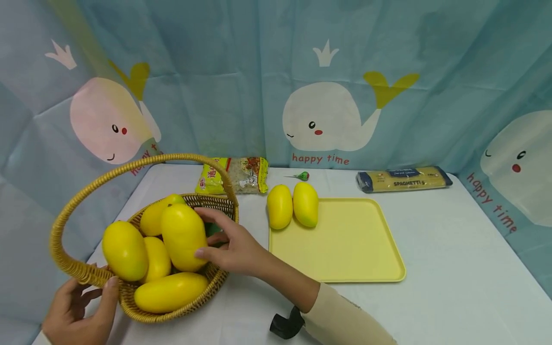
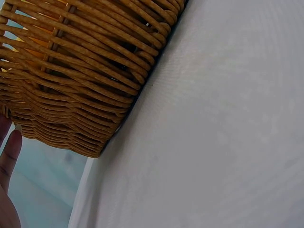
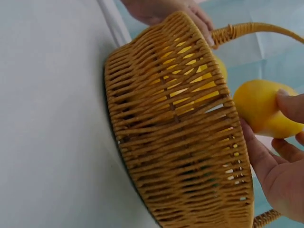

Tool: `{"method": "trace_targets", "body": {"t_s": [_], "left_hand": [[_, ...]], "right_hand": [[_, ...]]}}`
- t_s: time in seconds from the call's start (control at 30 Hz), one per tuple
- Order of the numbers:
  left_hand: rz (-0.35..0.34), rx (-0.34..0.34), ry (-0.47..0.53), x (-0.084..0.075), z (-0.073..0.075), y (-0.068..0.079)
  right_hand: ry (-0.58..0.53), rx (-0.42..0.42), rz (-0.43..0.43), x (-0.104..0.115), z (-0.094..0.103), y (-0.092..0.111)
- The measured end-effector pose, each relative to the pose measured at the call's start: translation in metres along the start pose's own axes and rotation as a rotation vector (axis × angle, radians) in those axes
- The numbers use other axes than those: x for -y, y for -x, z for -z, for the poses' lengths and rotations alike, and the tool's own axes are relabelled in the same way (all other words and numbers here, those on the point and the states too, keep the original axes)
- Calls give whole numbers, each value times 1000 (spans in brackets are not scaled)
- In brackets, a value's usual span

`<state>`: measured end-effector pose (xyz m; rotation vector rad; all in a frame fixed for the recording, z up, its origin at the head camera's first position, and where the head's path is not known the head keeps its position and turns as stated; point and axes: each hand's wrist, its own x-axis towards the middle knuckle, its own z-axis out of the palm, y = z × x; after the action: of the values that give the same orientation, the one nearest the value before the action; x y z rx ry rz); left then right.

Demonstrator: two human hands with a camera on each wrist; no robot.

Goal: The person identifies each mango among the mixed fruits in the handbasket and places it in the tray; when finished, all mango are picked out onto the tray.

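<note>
Blue curtain (image 1: 241,52) w/ whale prints hangs behind the white surface (image 1: 453,249). Work seems part-way, I judge: 2 mangoes (image 1: 305,205) lie at back L corner of yellow tray (image 1: 336,249), 4 others (image 1: 171,293) are left in wicker basket (image 3: 180,142). R hand (image 1: 235,251) has its grip narrowed around one more mango (image 1: 184,239), over the basket; L hand (image 1: 75,323) grips basket rim. This held mango looks plump, smooth, bright yellow, w/o visible marks.

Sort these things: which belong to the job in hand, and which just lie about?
Job:
mango in the right hand
wicker basket held by the left hand
mangoes inside
probably the tray, two mangoes at its corner

Lying about, apparently:
spaghetti pack
food packet
small green item
</note>
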<state>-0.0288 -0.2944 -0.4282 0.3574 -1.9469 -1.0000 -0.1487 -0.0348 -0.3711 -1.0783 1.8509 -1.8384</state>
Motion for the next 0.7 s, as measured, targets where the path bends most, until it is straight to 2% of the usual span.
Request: {"method": "trace_targets", "body": {"t_s": [0.27,0.5,0.7], "left_hand": [[46,1,-35,-2,1,2],[10,-9,0,0,0,1],[-15,8,-5,-1,1,1]], "right_hand": [[7,-54,-47,1,13,15],[-11,-85,-38,3,23,25],[-3,-107,-94,7,31,33]]}}
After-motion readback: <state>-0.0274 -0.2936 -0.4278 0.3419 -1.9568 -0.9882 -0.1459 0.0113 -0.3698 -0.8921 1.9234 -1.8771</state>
